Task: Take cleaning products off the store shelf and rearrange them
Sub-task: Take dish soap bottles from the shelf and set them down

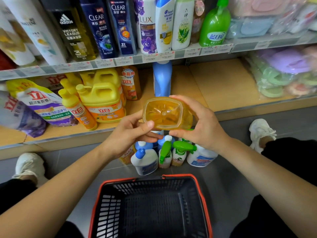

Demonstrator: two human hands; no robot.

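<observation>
While holding the amber bottle (163, 114) base toward the camera, just in front of the lower shelf (223, 86) and above the floor cluster of bottles (145, 160), work two-handed. Left hand (133, 133) pinching the near base rim between thumb and fingers; right hand (197, 124) curled round the far side. Probably mid-transfer between shelf and floor group, cannot tell which way. Turn upright before setting down. Cap end hidden, so check closure first. Move the grip from the base edge to the body: smooth plastic, likely liquid inside, prone to slosh and slip. Aim for the bare shelf stretch right of the blue bottle (162, 79), or a gap beside the floor cluster. Avoid clipping the green trigger (183, 146) directly below. Mind the basket (151, 212) near the elbows.
</observation>
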